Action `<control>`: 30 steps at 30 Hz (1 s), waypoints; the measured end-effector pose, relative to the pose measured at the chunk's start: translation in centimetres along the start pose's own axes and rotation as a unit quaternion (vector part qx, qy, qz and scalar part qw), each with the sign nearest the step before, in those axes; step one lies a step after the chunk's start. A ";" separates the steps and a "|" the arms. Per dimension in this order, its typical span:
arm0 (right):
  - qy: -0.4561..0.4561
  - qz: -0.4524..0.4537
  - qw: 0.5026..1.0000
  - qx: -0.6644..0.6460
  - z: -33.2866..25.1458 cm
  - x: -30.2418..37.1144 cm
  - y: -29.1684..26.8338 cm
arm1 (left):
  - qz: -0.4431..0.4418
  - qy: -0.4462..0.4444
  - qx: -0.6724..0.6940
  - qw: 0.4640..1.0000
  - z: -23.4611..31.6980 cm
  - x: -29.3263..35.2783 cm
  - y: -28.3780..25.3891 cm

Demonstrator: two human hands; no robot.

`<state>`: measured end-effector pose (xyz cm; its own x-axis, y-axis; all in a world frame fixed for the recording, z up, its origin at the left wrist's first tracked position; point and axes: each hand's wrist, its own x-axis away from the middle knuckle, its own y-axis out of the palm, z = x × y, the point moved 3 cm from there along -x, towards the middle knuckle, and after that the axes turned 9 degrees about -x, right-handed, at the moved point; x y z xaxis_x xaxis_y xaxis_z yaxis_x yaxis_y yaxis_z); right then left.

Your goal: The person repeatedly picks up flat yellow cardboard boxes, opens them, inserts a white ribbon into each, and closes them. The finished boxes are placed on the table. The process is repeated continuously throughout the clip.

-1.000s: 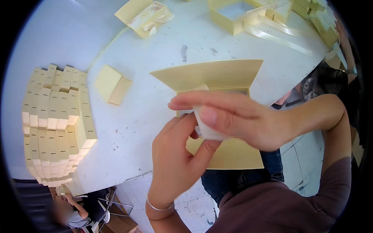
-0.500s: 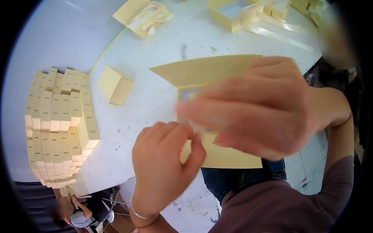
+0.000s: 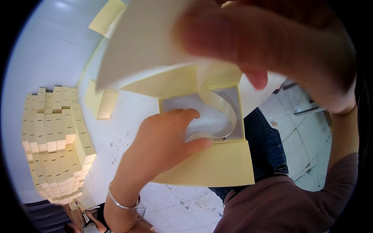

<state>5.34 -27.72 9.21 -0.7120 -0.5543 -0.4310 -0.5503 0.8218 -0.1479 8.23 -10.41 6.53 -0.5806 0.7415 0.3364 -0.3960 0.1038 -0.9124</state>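
Observation:
A pale yellow box [image 3: 210, 163] lies opened out in front of me, with one flap raised at the back and another flat toward me. Its inside looks pale grey. A cream ribbon [image 3: 222, 101] hangs in a loop down into it; its lower end passes close to my left thumb. My left hand [image 3: 155, 141] reaches over the box's left side, thumb and index finger apart, the other fingertips hidden. High and close to the camera, my right hand [image 3: 264, 42] pinches a blurred cream sheet-like piece [image 3: 140, 37]. Whether the ribbon joins that piece is hidden.
Many small cream boxes [image 3: 50, 136] are stacked at the left of the white table [image 3: 128, 116]. A separate cream box [image 3: 101, 101] stands between the stack and my work, and an opened yellow box [image 3: 107, 17] lies farther back. Someone else's arm [image 3: 97, 219] shows at lower left.
My right hand has risen close to the camera with the cream piece. The ribbon now hangs into the box. My left hand has opened over the box, and the view has shifted.

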 end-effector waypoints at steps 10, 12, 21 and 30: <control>0.124 -0.086 0.988 0.046 3.4 1.6 1.0 | -0.173 0.046 0.074 0.981 -2.7 -3.1 2.5; 0.120 -0.203 0.944 0.232 5.1 1.9 2.0 | -0.194 -0.032 0.080 0.977 -2.5 -2.2 1.7; -0.028 -0.217 0.949 0.227 6.7 0.9 1.4 | 0.132 0.175 -0.166 0.961 3.4 4.6 5.4; -0.006 -0.213 0.934 0.288 5.5 1.6 2.1 | 0.127 0.119 -0.140 0.975 4.9 7.3 8.3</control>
<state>5.47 -26.18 3.33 -0.4758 -0.8482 -0.2328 -0.4537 0.4635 -0.7612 -2.82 -7.41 2.57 -0.4403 0.8959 0.0583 -0.0326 0.0490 -0.9983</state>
